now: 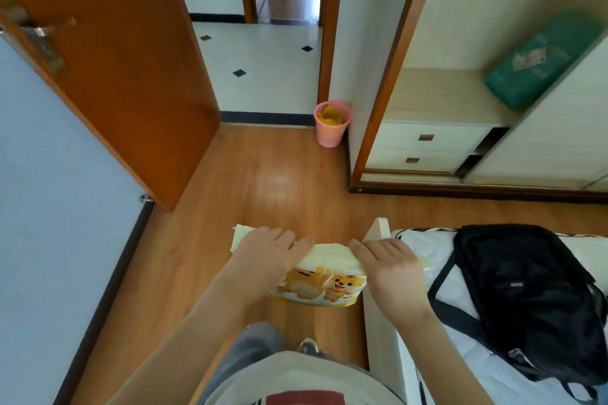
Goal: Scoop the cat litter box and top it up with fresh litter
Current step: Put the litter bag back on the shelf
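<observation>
Your left hand (268, 255) and right hand (391, 268) curl their fingers (357, 245) over the folded top edge of a pale yellow plastic litter bag printed with cartoon tigers (324, 279), holding it between them above the wooden floor (269, 181). Beyond your fingers stands a pink mesh wastebasket (331, 123); just right, a black backpack (526, 296) on the bed (411, 240).
</observation>
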The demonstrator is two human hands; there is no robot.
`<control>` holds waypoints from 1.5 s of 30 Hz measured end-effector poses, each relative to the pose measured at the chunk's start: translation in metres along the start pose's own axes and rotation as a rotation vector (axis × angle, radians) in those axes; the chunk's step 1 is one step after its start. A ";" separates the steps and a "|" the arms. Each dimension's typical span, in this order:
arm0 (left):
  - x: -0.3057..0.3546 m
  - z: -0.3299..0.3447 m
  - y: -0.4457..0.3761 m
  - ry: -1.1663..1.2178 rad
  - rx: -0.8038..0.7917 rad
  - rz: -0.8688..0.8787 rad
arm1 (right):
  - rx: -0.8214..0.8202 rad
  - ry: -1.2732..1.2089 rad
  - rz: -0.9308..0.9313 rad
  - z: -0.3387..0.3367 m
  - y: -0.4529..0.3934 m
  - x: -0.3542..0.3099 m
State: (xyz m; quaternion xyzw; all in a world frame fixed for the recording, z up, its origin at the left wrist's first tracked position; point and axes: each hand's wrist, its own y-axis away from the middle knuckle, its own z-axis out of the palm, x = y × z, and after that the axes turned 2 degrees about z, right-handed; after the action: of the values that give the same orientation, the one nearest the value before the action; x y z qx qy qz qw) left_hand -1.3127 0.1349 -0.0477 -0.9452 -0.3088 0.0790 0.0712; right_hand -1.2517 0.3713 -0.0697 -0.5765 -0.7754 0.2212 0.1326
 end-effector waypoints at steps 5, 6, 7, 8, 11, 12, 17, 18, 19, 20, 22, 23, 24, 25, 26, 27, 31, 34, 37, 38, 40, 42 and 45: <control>-0.061 0.017 -0.095 -0.031 0.076 0.075 | 0.027 0.029 0.030 0.034 -0.072 0.065; -0.072 0.022 -0.114 -0.028 0.081 0.094 | 0.029 0.035 0.037 0.042 -0.084 0.078; -0.084 0.029 -0.133 -0.025 0.086 0.118 | 0.026 0.040 0.052 0.050 -0.097 0.090; -0.096 0.036 -0.152 -0.020 0.082 0.141 | 0.023 0.046 0.064 0.058 -0.109 0.103; -0.130 0.059 -0.214 0.026 0.038 0.206 | -0.007 0.057 0.111 0.089 -0.140 0.145; -0.139 0.067 -0.236 0.038 0.033 0.221 | -0.007 0.069 0.128 0.099 -0.150 0.160; -0.189 0.095 -0.346 0.085 0.065 0.356 | 0.031 0.118 0.234 0.128 -0.212 0.229; -0.197 0.099 -0.367 0.088 0.076 0.387 | 0.032 0.135 0.256 0.130 -0.224 0.241; -0.204 0.103 -0.389 0.091 0.092 0.417 | 0.025 0.153 0.283 0.131 -0.235 0.253; -0.210 0.106 -0.410 0.095 0.104 0.442 | 0.026 0.181 0.314 0.131 -0.245 0.266; -0.219 0.113 -0.452 0.109 0.116 0.479 | 0.012 0.241 0.362 0.133 -0.260 0.292; -0.222 0.116 -0.471 0.114 0.106 0.491 | -0.008 0.263 0.397 0.133 -0.267 0.305; -0.224 0.119 -0.489 0.123 0.093 0.501 | -0.029 0.270 0.428 0.133 -0.272 0.319; -0.225 0.122 -0.509 0.126 0.083 0.515 | -0.044 0.276 0.459 0.134 -0.278 0.334; -0.226 0.123 -0.529 0.129 0.092 0.526 | -0.044 0.284 0.474 0.134 -0.284 0.350; -0.225 0.126 -0.550 0.128 0.105 0.533 | -0.039 0.293 0.478 0.135 -0.291 0.367; -0.215 0.139 -0.633 0.093 0.154 0.508 | -0.027 0.299 0.472 0.139 -0.310 0.447; -0.199 0.153 -0.690 0.066 0.141 0.508 | -0.035 0.311 0.430 0.149 -0.311 0.519; -0.178 0.171 -0.741 0.062 0.076 0.457 | -0.063 0.268 0.395 0.156 -0.310 0.588; -0.172 0.176 -0.754 0.083 0.042 0.436 | -0.063 0.247 0.372 0.155 -0.313 0.605; -0.156 0.187 -0.783 0.102 0.004 0.371 | -0.082 0.188 0.323 0.152 -0.318 0.643; -0.142 0.192 -0.811 0.085 -0.034 0.328 | -0.081 0.171 0.270 0.149 -0.325 0.683; -0.128 0.194 -0.849 0.099 -0.070 0.260 | -0.121 0.172 0.208 0.154 -0.337 0.740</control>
State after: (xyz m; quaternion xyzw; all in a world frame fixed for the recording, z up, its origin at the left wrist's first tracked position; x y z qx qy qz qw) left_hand -1.9384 0.7540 -0.0682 -0.9819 -0.1824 0.0300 0.0424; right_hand -1.8263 0.9670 -0.0728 -0.6774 -0.7092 0.1365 0.1400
